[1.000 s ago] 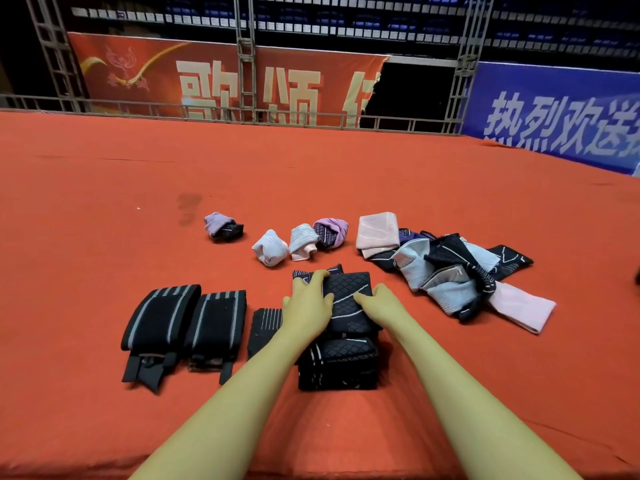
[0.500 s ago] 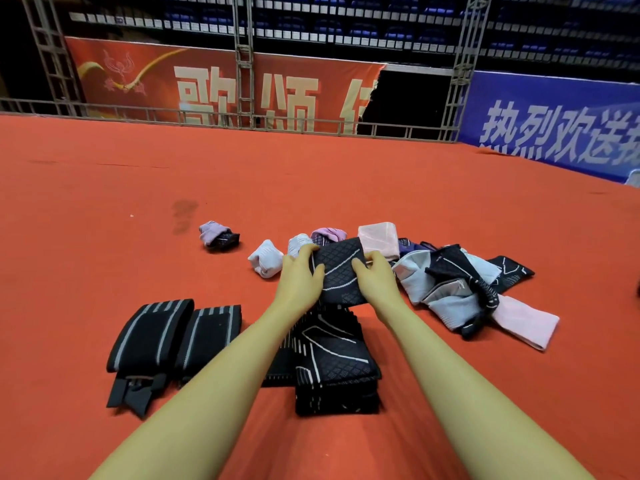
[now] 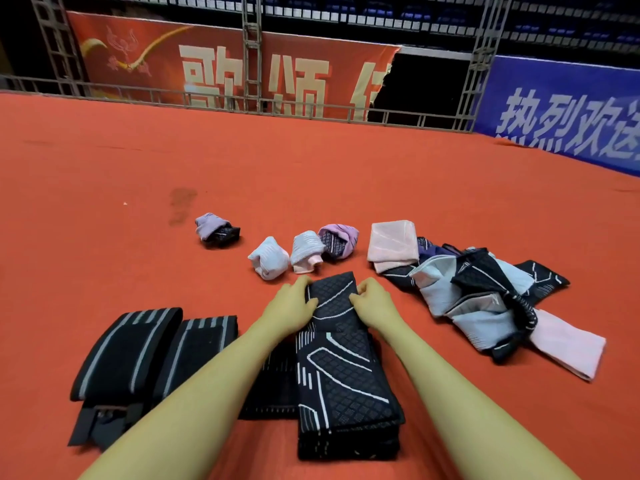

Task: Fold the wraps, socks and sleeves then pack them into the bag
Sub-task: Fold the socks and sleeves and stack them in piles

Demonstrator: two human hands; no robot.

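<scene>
A black sleeve with white lines lies lengthwise on a stack of folded black sleeves in front of me. My left hand grips its far end on the left edge and my right hand grips the right edge. Two folded black wraps with grey stripes lie to the left. Several rolled socks sit in a row beyond my hands. A loose pile of black, light blue and pink sleeves lies to the right. No bag is in view.
Everything rests on an orange carpeted floor. A metal railing and red and blue banners stand along the far edge. A dark stain marks the carpet beyond the socks.
The sleeve's upper half was lifted off the stack and unfolded away from me. Its far end, raised half a second ago, now lies lower and stretched out flat.
</scene>
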